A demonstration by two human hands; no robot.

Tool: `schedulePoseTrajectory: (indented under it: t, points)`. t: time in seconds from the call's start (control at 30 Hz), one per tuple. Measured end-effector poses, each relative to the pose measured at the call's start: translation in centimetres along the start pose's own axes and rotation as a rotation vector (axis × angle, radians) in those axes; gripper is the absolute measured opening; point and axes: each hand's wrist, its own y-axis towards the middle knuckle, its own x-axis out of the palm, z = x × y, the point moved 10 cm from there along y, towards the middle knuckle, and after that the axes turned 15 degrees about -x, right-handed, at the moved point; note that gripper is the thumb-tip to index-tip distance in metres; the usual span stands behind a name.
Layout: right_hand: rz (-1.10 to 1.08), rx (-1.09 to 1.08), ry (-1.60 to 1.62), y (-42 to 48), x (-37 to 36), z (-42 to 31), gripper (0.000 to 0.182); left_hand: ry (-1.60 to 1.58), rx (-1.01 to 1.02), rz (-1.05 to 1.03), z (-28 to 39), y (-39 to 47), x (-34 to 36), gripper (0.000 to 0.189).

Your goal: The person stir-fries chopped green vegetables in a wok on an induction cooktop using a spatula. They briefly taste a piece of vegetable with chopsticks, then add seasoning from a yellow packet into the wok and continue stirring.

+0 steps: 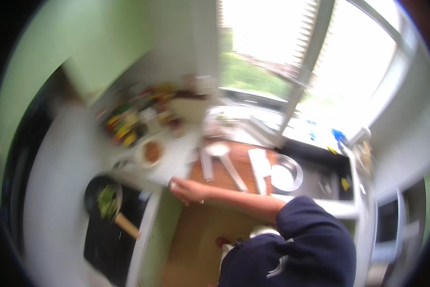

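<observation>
My right hand [189,190] reaches left across the view, over the counter's front corner. Its fingers are curled; something small and pale shows at the fingertips, too blurred to name or to tell whether it is held. My left hand is out of view. Left of the right hand, a dark frying pan [90,196] with a wooden handle [127,225] rests on the black cooktop [109,247], with chopped green vegetables [107,202] inside. Beyond the hand, a pale bowl [141,162] of reddish-brown food [153,151] stands on the white counter [172,158].
Behind the bowl stand several jars and packets [123,127]. A brown wooden board [220,175] bears a white ladle-like utensil [229,163] and white items [260,168]. A metal pot [297,172] stands by the dark sink [319,179]. A cabinet front [161,226] lies below the counter.
</observation>
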Motion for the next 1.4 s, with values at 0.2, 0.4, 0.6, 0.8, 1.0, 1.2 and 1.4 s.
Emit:
schedulePoseTrajectory:
  t: [0.2,0.4,0.6,0.8,1.0,1.2,1.4]
  points:
    - [0.931,0.115,-0.498,-43.6,-15.8,0.5,0.033,0.409,0.109,-0.152,16.8,3.1,5.4,0.023]
    - [1.766,0.752,-1.196,-88.8,-15.2,-9.9,0.03,0.587,0.131,-0.191,22.4,0.6,16.6,0.021]
    - [1.94,1.005,-1.24,-112.4,-24.0,-12.1,0.041,0.595,0.053,-0.184,20.1,-4.6,24.6,0.02]
    - [1.864,0.963,-1.145,-121.7,-33.3,-7.8,0.035,0.662,0.146,-0.097,18.7,-9.5,29.3,0.023]
    - [1.844,0.729,-1.124,-123.9,-35.5,-4.8,0.029,0.642,0.06,-0.031,17.3,-12.6,30.3,0.026]
    - [1.87,0.753,-1.031,-126.5,-34.9,-2.3,0.025,0.718,0.032,-0.001,18.5,-12.5,30.8,0.03]
    - [1.969,0.672,-1.37,-123.2,-33.7,-6.7,0.029,0.706,0.067,0.061,18.2,-11.8,30.4,0.029]
